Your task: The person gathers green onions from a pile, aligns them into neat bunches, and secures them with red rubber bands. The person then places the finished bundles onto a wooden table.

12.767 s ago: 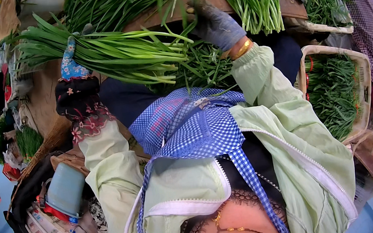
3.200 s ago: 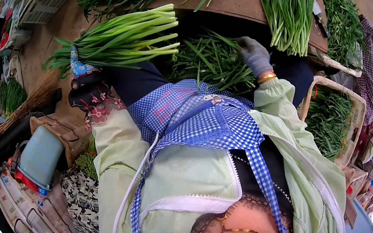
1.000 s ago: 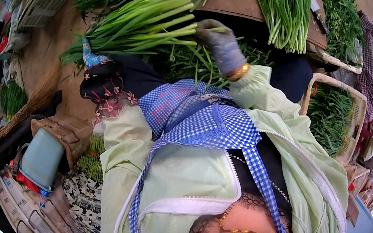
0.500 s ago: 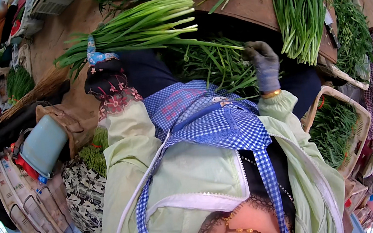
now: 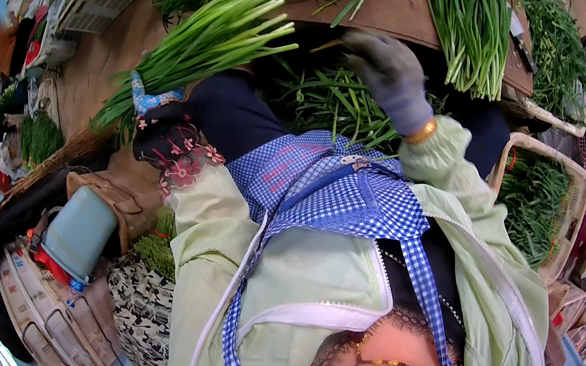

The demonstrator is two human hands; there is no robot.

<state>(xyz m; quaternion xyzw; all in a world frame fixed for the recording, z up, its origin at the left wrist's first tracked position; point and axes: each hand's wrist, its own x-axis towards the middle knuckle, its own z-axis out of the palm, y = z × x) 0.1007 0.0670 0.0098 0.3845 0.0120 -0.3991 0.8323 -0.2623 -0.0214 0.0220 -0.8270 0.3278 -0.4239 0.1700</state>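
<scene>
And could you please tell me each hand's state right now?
Left hand: closed around a bunch of green stalks.
Right hand: blurred; whether it is open or closed cannot be told.

Apparently a produce market: leafy bundles (image 5: 218, 36), crated greens (image 5: 535, 201).

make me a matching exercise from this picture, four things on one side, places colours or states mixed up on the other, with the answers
Things:
1. left hand
2. knife
3. apron
4. tub

Descriptions:
A. toward the picture's upper right
B. plain light blue
C. gripping a bunch of green stalks
D. blue-and-white checked

Pairs: 1-C, 2-A, 3-D, 4-B
</scene>
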